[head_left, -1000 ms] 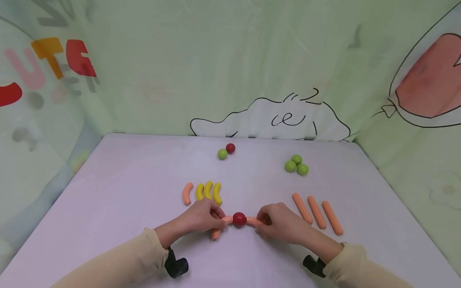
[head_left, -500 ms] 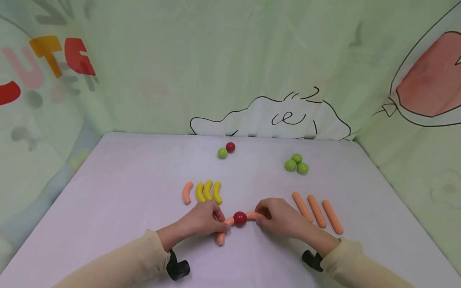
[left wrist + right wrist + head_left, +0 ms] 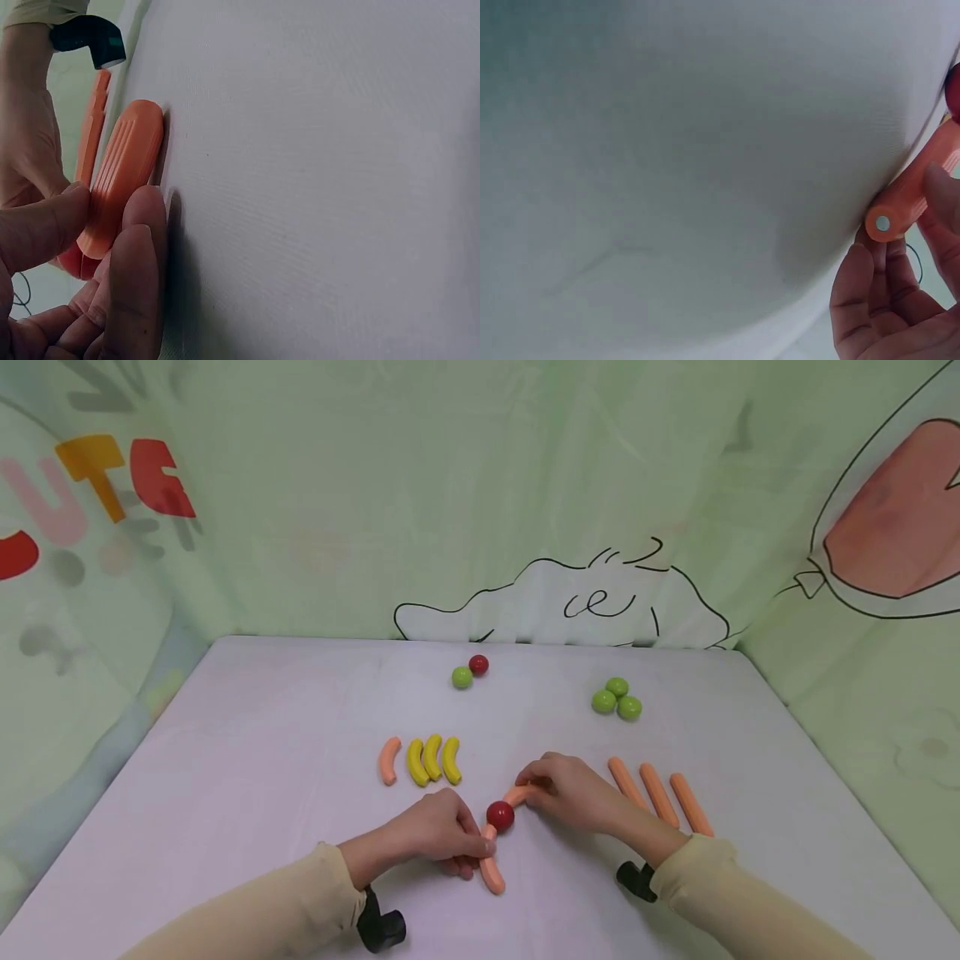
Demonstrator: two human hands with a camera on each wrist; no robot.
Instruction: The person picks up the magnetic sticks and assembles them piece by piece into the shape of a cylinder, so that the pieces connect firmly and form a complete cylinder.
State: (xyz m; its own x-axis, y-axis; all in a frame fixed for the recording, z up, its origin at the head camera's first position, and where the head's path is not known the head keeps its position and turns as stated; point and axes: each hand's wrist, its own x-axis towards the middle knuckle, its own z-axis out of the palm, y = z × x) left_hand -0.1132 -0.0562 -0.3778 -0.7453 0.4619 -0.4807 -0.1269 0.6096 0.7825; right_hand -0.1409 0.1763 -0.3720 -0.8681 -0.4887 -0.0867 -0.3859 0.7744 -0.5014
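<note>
My left hand [image 3: 442, 828] pinches a curved orange stick [image 3: 492, 872] between thumb and fingers; its lower end points toward me. In the left wrist view this grooved stick [image 3: 129, 169] stands close over the white surface. The upper end meets a red ball [image 3: 500, 816]. On the ball's far right side sits a second curved orange stick [image 3: 516, 795], which my right hand [image 3: 570, 792] pinches. A silvery round spot shows on the end of that stick [image 3: 911, 195] in the right wrist view. Ball and both sticks form one bent chain between my hands.
Left of centre lie another curved orange stick [image 3: 388, 761] and several yellow curved sticks [image 3: 432, 757]. Straight orange sticks [image 3: 660, 795] lie beside my right forearm. Farther back are a green ball [image 3: 462, 677] touching a red one [image 3: 478, 664], and a green ball cluster [image 3: 617, 697].
The chain has turned: the left stick swung down and right toward me, while my right hand moved up and slightly left with its stick. The red ball stayed nearly in place.
</note>
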